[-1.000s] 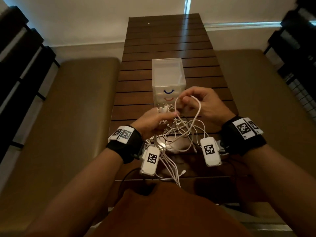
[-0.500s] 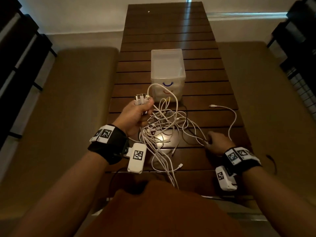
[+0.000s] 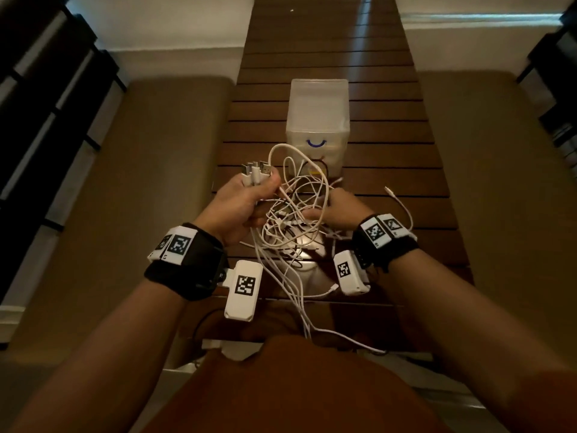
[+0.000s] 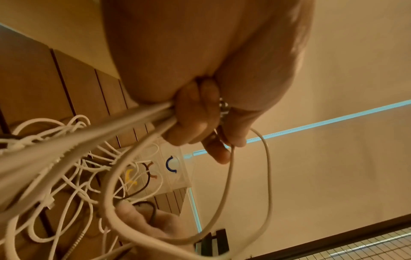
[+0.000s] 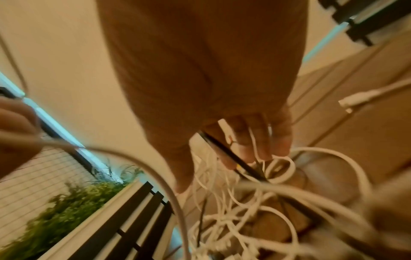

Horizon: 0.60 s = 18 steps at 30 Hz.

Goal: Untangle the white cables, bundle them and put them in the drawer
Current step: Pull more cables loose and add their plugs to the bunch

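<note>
A tangle of white cables (image 3: 295, 214) hangs over the near part of the wooden slatted table (image 3: 327, 51). My left hand (image 3: 265, 185) grips several of their plug ends (image 3: 256, 171), which stick up from the fist; the left wrist view shows the fingers (image 4: 195, 119) curled round the strands (image 4: 66, 149). My right hand (image 3: 327, 204) reaches into the tangle from the right. In the blurred right wrist view its fingers (image 5: 255, 140) are fairly straight with strands running between them. The translucent drawer unit (image 3: 318, 120) with a blue handle (image 3: 316, 143) stands just beyond, drawers closed.
One white cable (image 3: 402, 207) lies loose on the table at the right. A black cable (image 5: 233, 158) runs through the tangle. Brown benches (image 3: 156, 189) flank the table on both sides. Cable ends hang over the near table edge (image 3: 312, 326).
My right hand has moved from the table at the near right up and left into the tangle. The left hand still holds the plug ends, lifted a little higher.
</note>
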Tool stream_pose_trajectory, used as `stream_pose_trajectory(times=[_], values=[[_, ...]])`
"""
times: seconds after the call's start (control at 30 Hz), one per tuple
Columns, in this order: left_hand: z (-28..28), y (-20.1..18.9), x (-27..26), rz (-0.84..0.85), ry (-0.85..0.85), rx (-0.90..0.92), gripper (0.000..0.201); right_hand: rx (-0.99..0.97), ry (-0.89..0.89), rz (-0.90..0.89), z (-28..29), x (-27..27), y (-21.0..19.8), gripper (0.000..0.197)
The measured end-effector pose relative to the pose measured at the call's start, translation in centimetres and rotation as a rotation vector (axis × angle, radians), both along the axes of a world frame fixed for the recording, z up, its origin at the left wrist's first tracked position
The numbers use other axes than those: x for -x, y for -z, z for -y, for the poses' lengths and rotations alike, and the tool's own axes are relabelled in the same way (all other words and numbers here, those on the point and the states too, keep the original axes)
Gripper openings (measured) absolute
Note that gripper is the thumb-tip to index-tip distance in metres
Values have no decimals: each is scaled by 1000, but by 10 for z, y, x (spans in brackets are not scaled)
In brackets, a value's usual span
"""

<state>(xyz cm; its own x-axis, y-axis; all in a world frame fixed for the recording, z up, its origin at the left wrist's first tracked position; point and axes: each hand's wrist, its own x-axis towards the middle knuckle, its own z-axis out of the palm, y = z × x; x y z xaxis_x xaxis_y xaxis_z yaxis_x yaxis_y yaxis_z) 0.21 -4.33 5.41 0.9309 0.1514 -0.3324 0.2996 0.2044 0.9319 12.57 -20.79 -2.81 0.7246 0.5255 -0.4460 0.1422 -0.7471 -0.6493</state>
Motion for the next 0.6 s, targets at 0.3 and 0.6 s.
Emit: stream_pose_trajectory(times=[0.3,0.6], values=[[12,1,2,-61,-29,-372,31,-590,-31,-148,6,20,-98,43],[26,4,-6,-129,221,-165,28,-735,196,183,19,8,-96,14]])
